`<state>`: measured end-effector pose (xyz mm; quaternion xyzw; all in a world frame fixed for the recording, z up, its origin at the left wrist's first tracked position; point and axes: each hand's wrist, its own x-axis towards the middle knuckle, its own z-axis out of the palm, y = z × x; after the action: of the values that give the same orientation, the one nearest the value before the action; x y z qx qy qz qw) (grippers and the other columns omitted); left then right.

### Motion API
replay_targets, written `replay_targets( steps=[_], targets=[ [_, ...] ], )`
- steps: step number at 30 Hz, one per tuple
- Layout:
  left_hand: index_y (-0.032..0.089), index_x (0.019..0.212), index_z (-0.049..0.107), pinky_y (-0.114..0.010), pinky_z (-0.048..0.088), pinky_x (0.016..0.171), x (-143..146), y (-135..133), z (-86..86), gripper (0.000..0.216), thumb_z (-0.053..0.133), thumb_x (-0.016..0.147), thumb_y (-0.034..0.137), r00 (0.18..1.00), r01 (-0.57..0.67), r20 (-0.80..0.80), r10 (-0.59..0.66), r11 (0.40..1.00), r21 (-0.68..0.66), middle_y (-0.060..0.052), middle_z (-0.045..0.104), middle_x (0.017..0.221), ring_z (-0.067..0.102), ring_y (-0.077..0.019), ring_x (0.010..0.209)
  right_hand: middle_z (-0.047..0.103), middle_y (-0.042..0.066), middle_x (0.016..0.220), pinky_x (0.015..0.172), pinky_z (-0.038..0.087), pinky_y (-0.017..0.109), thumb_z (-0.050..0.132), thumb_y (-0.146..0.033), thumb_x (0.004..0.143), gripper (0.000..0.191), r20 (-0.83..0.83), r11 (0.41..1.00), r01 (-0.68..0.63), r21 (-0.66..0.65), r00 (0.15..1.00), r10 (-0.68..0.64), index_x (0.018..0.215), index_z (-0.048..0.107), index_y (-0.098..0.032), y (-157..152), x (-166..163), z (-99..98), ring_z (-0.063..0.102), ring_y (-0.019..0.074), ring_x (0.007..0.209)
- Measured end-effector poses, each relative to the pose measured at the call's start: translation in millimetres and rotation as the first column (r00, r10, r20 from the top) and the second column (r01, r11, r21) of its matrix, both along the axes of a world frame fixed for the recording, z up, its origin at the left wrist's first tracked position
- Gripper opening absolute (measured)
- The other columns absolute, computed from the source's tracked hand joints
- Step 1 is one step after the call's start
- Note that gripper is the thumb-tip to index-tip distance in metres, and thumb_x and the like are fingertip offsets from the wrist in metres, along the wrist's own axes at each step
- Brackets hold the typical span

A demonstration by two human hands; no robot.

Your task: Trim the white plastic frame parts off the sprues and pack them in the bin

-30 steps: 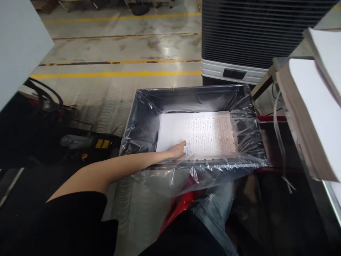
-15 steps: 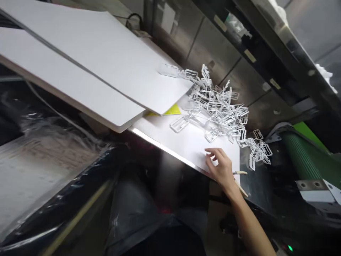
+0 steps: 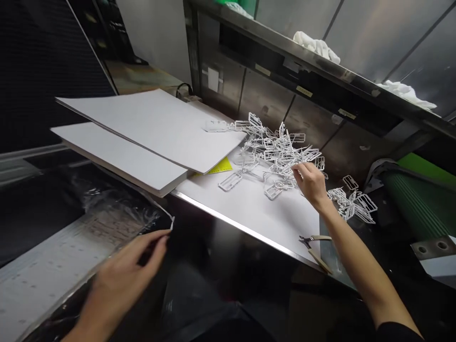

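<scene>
White plastic, thin-barred: a tangled heap of small openwork rectangular frames (image 3: 281, 149) lies on a smooth white sheet (image 3: 242, 206) covering the metal-edged bench (image 3: 228, 220). Right hand (image 3: 312, 184) at the near right side of the heap, fingers curled in and drawn close together; whether a frame is pinched cannot be told. Left hand (image 3: 123, 273) low, beside the dark bin (image 3: 39, 232) lined with clear crinkled film (image 3: 101, 202). Its index finger and thumb tips lie near each other at the end of a thin white cord (image 3: 172, 223); cannot tell if they grip it.

Handling (judgement): each frame should be very light and fairly stiff, its slim bars springy but liable to snap under a hard pull. Surface probably slick; open windows likely to hook neighbours, so one lift could drag several. Best hold: fingertip pinch on an outer rail, easiest on a piece lying apart such as the flat white frame (image 3: 230, 182) at the near side.

Not resolved: lower layers of the heap; the right fingertips' contact; the left hand, blurred. Yellow ruler-like piece (image 3: 221, 165) mostly covered by the white board sheets (image 3: 167, 128). Bin cut off at the left edge, markings on the pale sheets inside (image 3: 53, 270) illegible.
</scene>
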<state>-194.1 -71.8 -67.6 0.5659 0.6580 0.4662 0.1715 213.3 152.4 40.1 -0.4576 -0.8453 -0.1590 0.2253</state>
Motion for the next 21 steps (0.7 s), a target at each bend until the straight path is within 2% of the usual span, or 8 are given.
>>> replay_targets(
  steps=[2,4,6,8,10,14,17,21],
  targets=[
    [0.041,0.106,0.073,-0.031,0.054,0.058,22.9,14.6,-3.2,0.021,0.059,0.098,0.054,0.996,0.030,-0.080,-0.028,0.999,0.028,0.009,0.077,0.101,0.069,-0.0171,0.071,0.071,0.012,0.110,0.088,0.048,0.037,0.051,-0.026,0.110,0.022,-0.002,1.000,-0.015,0.009,1.000,0.015,0.111,0.073,-0.021,-1.1,2.2,-0.7,0.063,0.0273,0.103],
    [0.033,0.108,0.073,-0.031,0.059,0.069,49.1,31.5,-6.0,0.024,0.057,0.100,0.049,0.981,0.170,-0.109,-0.163,0.984,0.058,0.002,0.078,0.104,0.075,-0.0204,0.087,0.072,0.011,0.113,0.085,0.048,0.037,0.062,-0.028,0.105,0.014,0.009,1.000,-0.015,-0.001,1.000,0.015,0.109,0.074,-0.022,-0.1,4.7,-7.1,0.063,0.0284,0.104],
    [0.028,0.110,0.073,-0.033,0.061,0.085,73.2,46.0,-6.5,0.022,0.055,0.103,0.040,0.953,0.286,-0.134,-0.272,0.953,0.097,-0.002,0.077,0.105,0.075,-0.0210,0.096,0.074,0.009,0.102,0.077,0.046,0.036,0.067,-0.025,0.101,0.010,0.016,1.000,0.007,-0.013,1.000,-0.007,0.100,0.076,-0.023,3.5,7.4,-16.8,0.063,0.0278,0.096],
    [0.025,0.111,0.072,-0.035,0.059,0.095,92.2,56.4,-4.7,0.021,0.053,0.104,0.032,0.924,0.367,-0.162,-0.345,0.921,0.130,-0.004,0.076,0.107,0.073,-0.0205,0.102,0.073,0.009,0.093,0.071,0.043,0.034,0.061,-0.021,0.103,0.016,-0.002,0.999,0.042,-0.010,0.999,-0.042,0.097,0.076,-0.022,7.4,10.5,-26.0,0.063,0.0263,0.088],
    [0.024,0.113,0.071,-0.037,0.058,0.099,104.6,63.4,-2.0,0.021,0.052,0.104,0.028,0.902,0.418,-0.177,-0.394,0.899,0.132,-0.005,0.075,0.109,0.071,-0.0207,0.106,0.074,0.010,0.097,0.069,0.042,0.033,0.055,-0.020,0.106,0.021,-0.036,0.998,0.068,0.004,0.997,-0.067,0.104,0.076,-0.020,9.7,13.9,-32.7,0.064,0.0256,0.088],
    [0.024,0.114,0.070,-0.039,0.058,0.100,113.0,72.6,-0.1,0.021,0.052,0.104,0.027,0.890,0.441,-0.173,-0.422,0.893,0.089,-0.007,0.072,0.112,0.069,-0.0217,0.109,0.073,0.010,0.101,0.068,0.043,0.032,0.053,-0.016,0.103,0.027,-0.061,0.999,0.049,0.004,0.997,-0.049,0.120,0.074,-0.019,7.8,18.8,-40.0,0.066,0.0232,0.084],
    [0.024,0.113,0.070,-0.040,0.058,0.100,112.2,76.1,-0.9,0.020,0.053,0.103,0.027,0.895,0.432,-0.163,-0.416,0.899,0.075,-0.006,0.072,0.113,0.068,-0.0219,0.110,0.072,0.009,0.095,0.065,0.042,0.031,0.054,-0.017,0.102,0.025,-0.094,0.999,0.040,0.026,0.995,-0.037,0.112,0.078,-0.020,4.6,19.0,-43.0,0.065,0.0216,0.077],
    [0.024,0.113,0.070,-0.040,0.059,0.099,109.2,76.3,2.0,0.020,0.053,0.103,0.030,0.906,0.411,-0.134,-0.400,0.910,0.062,-0.006,0.073,0.113,0.069,-0.0221,0.109,0.072,0.008,0.090,0.064,0.044,0.031,0.055,-0.026,0.106,0.025,-0.216,0.992,0.072,0.107,0.975,-0.047,0.108,0.079,-0.021,2.8,13.3,-44.8,0.066,0.0227,0.080]
  ],
)
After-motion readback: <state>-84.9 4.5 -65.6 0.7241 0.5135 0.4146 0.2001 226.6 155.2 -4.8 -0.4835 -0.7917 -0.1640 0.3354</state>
